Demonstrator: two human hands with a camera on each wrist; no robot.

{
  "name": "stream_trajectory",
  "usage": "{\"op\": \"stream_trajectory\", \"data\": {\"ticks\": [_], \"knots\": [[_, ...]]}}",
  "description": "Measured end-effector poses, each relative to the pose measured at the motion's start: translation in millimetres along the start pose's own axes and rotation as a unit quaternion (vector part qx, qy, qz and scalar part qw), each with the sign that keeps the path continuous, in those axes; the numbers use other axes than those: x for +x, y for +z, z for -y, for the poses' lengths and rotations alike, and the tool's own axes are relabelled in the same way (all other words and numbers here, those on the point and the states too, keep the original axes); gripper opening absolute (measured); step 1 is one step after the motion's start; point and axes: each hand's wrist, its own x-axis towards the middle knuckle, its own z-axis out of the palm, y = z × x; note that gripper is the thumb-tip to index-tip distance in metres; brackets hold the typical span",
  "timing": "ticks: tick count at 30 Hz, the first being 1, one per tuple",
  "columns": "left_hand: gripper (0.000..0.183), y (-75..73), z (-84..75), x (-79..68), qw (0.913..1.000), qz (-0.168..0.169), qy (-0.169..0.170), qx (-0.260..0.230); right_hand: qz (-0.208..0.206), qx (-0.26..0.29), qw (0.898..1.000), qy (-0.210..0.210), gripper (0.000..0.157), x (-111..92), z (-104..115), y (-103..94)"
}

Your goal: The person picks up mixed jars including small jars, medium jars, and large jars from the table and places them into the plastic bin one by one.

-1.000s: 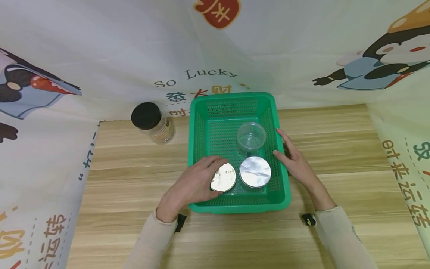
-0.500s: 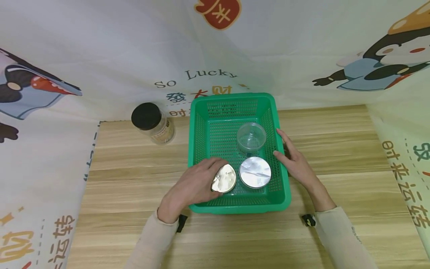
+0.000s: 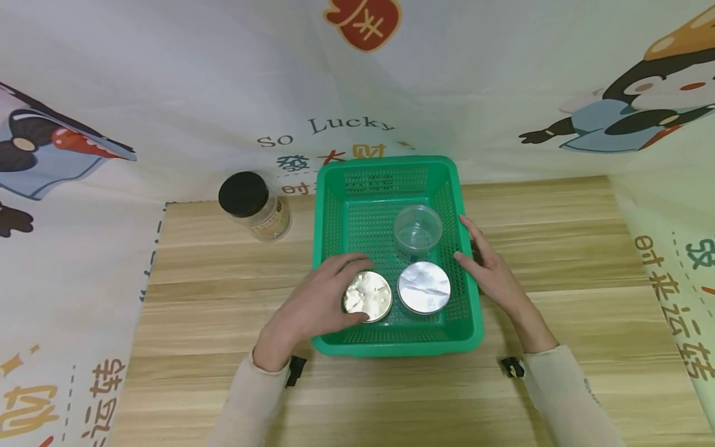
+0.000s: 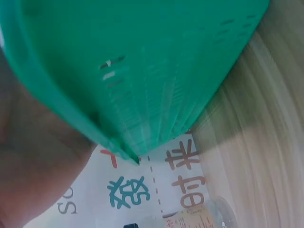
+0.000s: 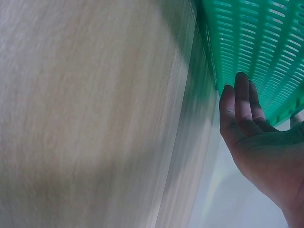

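A green perforated plastic basket [image 3: 391, 349] holds two round foil-topped containers and a clear plastic jar [image 3: 418, 231]. In the head view, my left hand [image 3: 318, 302] reaches over the basket's left rim, thumb and fingers spread around the gold-toned foil-topped container [image 3: 368, 297]. A gap shows between the index finger and its foil, while the thumb overlaps the near edge. The silver foil-topped container [image 3: 424, 287] stands just right of it. My right hand [image 3: 494, 273] holds the basket's right rim, thumb tip over it; in the right wrist view, its other fingers [image 5: 243, 102] lie along the outer wall.
A jar with a black lid [image 3: 251, 202] and a label stands on the wooden table [image 3: 380, 397], left of the basket. A white printed cloth [image 3: 469, 81] rises behind and on both sides, close to the basket's far rim.
My left hand has shifted slightly left and its fingers have spread, baring more of the gold-toned foil top. My right hand and the basket look the same.
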Motion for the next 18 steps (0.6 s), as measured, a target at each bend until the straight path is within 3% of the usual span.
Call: {"op": "stream_trajectory", "data": {"ticks": [18], "knots": [[0.077, -28.2, 21.9, 4.4, 0.9938, -0.107, 0.032, 0.000, -0.002, -0.005, 1.000, -0.005, 0.066, 1.1, -1.1, 0.4]]}}
